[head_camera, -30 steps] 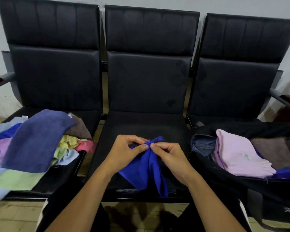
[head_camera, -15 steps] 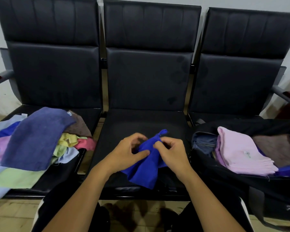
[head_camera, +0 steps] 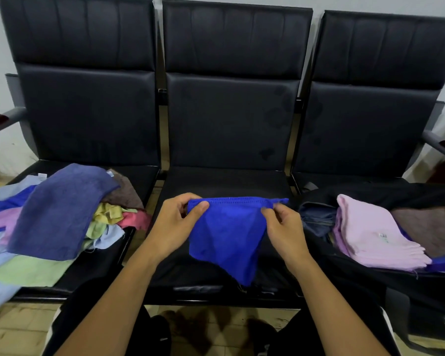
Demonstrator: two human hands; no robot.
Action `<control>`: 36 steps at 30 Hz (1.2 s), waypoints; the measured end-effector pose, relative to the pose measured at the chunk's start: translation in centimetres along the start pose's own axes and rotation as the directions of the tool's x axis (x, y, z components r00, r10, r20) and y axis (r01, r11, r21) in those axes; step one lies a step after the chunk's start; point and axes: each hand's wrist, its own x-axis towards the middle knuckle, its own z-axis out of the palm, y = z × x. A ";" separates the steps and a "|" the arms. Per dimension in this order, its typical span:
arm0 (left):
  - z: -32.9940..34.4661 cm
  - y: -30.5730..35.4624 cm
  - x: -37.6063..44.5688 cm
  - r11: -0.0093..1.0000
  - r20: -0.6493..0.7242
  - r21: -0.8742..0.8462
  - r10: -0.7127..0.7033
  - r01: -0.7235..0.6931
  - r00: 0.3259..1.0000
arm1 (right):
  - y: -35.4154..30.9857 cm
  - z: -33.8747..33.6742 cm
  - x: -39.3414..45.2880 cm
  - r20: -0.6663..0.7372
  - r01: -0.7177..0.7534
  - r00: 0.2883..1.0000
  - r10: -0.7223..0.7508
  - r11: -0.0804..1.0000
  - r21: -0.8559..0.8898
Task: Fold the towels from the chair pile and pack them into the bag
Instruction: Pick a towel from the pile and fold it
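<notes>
Blue terry towel [head_camera: 226, 232] (hemmed edge taut) pinched by both hands.

Three joined chairs in a row. Towel pile [head_camera: 57, 217] lies on the left chair seat [head_camera: 139, 176]. Bag [head_camera: 385, 273] sits on the right chair, folded towels [head_camera: 370, 232] inside it. Between them, left hand [head_camera: 175, 224] and right hand [head_camera: 283, 229] hold a towel [head_camera: 229, 232] above the middle seat [head_camera: 229, 181].

hands moved apart; blue towel [head_camera: 226, 232] top edge now stretched taut, was bunched.
</notes>
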 end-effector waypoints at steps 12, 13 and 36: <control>0.5 2.2 0.2 0.531 0.175 -0.743 -0.434 0.407 0.884 | -1.3 0.9 -1.6 0.606 -0.532 0.759 0.236 0.761 0.370; 0.5 2.3 0.1 0.422 0.247 -0.781 -0.468 0.460 0.849 | -1.1 1.1 -1.7 0.628 -0.517 0.745 0.222 0.787 0.335; 9.9 0.9 -2.0 0.790 -0.086 -0.424 -0.522 0.443 0.849 | 0.5 -3.8 -0.5 0.207 -0.215 0.963 0.171 0.952 0.216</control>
